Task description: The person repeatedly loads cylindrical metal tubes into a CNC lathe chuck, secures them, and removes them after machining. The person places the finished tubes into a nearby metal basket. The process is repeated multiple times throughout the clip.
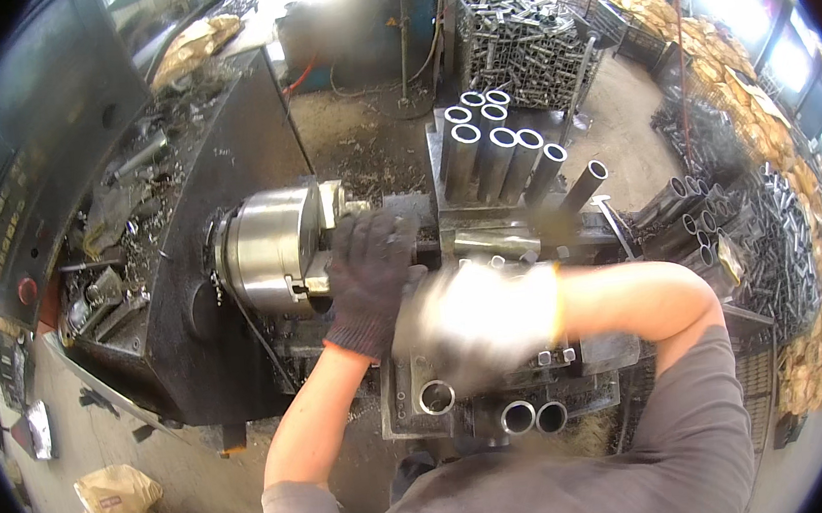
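My left hand (370,275), in a dark knitted glove, reaches over the right side of a shiny metal lathe chuck (270,235). Its fingers bend forward and down beside the chuck jaws (330,205); whatever lies beneath the palm is hidden. Just right of its fingers shows a dark cylindrical piece (408,209). My right hand (486,318), in a white glove, is smeared by motion above the machine's carriage, so its fingers cannot be read. Close beyond it lies a shiny metal bar (497,242).
Several steel tubes (496,164) stand upright on the carriage's far side. Nearer me are a tube end (436,397) and two more tubes (533,417). More tubes (694,219) sit at the right. A wire crate of metal parts (530,52) stands behind; sacks (118,502) lie lower left.
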Available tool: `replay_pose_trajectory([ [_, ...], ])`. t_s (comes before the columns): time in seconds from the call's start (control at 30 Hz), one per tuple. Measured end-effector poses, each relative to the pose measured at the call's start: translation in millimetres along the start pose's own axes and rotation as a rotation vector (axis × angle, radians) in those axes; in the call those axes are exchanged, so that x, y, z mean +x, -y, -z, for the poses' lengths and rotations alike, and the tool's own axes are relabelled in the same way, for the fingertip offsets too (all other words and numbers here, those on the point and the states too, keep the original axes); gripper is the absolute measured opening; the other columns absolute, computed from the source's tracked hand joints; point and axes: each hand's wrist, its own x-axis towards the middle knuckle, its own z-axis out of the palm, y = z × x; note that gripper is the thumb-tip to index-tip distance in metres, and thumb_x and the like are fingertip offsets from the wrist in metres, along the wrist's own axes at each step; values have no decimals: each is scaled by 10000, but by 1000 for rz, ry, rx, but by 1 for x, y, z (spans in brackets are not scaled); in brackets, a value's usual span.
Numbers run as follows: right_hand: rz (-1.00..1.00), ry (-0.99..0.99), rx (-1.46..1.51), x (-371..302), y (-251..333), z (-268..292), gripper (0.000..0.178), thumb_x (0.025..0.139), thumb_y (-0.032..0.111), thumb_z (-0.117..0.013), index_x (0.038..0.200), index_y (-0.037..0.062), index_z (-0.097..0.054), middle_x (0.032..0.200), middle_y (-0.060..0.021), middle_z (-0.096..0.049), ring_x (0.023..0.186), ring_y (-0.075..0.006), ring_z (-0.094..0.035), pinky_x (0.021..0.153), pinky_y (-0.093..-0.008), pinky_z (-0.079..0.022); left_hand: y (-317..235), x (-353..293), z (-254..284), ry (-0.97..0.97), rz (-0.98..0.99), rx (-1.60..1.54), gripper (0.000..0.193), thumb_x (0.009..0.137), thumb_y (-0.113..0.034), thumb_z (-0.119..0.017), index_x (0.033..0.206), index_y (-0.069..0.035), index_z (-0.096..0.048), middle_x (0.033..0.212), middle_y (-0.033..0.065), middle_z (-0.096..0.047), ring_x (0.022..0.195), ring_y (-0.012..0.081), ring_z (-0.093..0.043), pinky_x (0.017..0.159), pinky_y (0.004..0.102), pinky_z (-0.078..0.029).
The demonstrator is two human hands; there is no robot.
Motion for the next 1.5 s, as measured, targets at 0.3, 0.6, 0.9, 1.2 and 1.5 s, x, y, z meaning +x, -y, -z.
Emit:
replay_pose_trajectory([
  [0.3,-193,368,65,49,0,30,192,827,181,-752,994,113,-818,792,-101,-748,688,-263,-722,605,-392,-584,25,-98,111,-51,587,-453,464,858,-169,-820,1290,-42,-707,1262,186,-743,1161,386,-705,1020,462,-558],
  [0.6,-1024,403,-323,-30,-63,69,487,830,476,-805,1097,68,-789,918,-165,-788,816,-311,-781,758,-435,-636,0,-330,113,227,1442,-841,270,933,-89,-744,1184,-3,-692,906,38,-682,852,152,-640,799,330,-538],
  [0.9,-910,428,-56,-91,-137,-9,393,809,386,-812,978,31,-801,879,-184,-785,807,-324,-764,750,-442,-612,68,-505,127,-613,2061,-1010,128,967,-144,-659,1067,-65,-662,792,25,-589,716,150,-582,603,318,-476],
  [1.2,-903,354,-19,-87,-151,-35,484,815,399,-822,1105,17,-754,1057,-224,-777,987,-402,-746,875,-479,-582,92,-468,148,-689,2191,-983,375,1047,-447,-559,784,-184,-513,604,-19,-428,497,149,-413,482,401,-381],
  [1.5,-997,167,786,17,-189,-49,989,871,87,-806,1663,21,-216,1032,-180,-766,732,-305,-731,556,-426,-564,104,-462,154,-471,2153,-957,330,1068,-467,-562,877,-201,-602,677,-24,-467,546,152,-447,585,400,-463],
])
